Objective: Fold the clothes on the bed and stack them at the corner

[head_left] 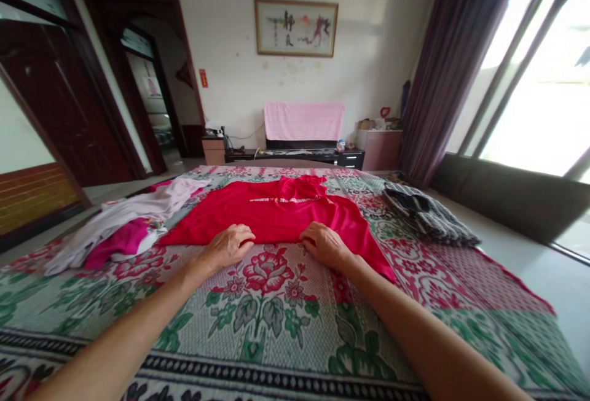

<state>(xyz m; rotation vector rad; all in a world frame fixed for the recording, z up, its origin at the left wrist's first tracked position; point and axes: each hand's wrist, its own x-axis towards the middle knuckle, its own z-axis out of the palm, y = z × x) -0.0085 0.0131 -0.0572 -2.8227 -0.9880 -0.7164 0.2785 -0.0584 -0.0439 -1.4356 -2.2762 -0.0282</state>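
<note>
"First, locate the workpiece."

"Red garment [276, 224]: laid crosswise on the floral cover [270, 327], directly ahead of the person. Its far part is bunched; pale lettering [271, 200] shows above the middle."

"State the position of each hand."

"Left hand [232, 245]: at the near edge of the garment, left of centre. Right hand [326, 246]: at the same edge, right of centre. The two stand apart, with a straight run of red edge between them."

"And the grip?"

"Narrow on both sides, fingers curled inward against the edge. Whether cloth is pinched between fingers and thumb, I cannot tell; the contact points are partly hidden."

"List adjacent items."

"Left side of the cover: a pale garment [126, 209], loosely heaped, with magenta cloth [115, 244] partly beneath it. Right side: a dark striped garment [426, 214], near the cover's edge."

"Background?"

"Against the wall, a pink cloth [304, 121] hangs above a low black cabinet [353, 159]. A framed picture [296, 27] is mounted higher up."
</note>
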